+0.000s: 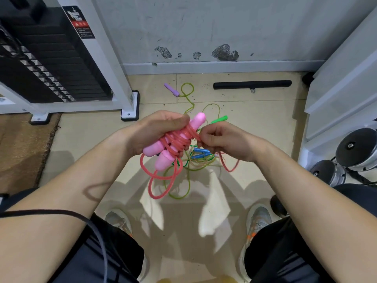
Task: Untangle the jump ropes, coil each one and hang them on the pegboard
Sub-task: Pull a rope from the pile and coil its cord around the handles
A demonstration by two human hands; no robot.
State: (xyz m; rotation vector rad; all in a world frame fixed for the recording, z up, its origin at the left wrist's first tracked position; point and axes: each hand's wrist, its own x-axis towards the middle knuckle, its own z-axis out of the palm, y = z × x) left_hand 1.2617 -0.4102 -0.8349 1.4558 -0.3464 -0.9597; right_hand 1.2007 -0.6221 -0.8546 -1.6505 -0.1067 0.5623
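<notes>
The left grip (161,129) is curled round the pink handles (152,150), which lie side by side and slant from lower left to upper right, one rounded end sticking out past the fingers at the top. The pink rope (175,139) is wound in several turns round the middle of the handles, and looser loops of it hang below the hand. The right grip (222,139) is just beside the bundle, its thumb and fingers pinching a strand of the pink rope where it leaves the windings; another loop of that rope droops under the right wrist.

Both hands are held above the tiled floor (255,111). Below them lies a tangle of thin green rope (188,94), which runs up toward the wall (204,27) and ends in a purple handle (171,89). A green handle (219,119) shows just above the right hand, and blue handles (201,150) lie in the tangle between the hands.

A black bar (252,84) lies on the floor near the wall. A weight stack (51,58) in a white frame stands at the left, with a brown mat (20,144) beside it. Dumbbells (357,148) sit at the right. Two shoes (259,217) show at the bottom, and a black cable (51,211) crosses the left forearm.
</notes>
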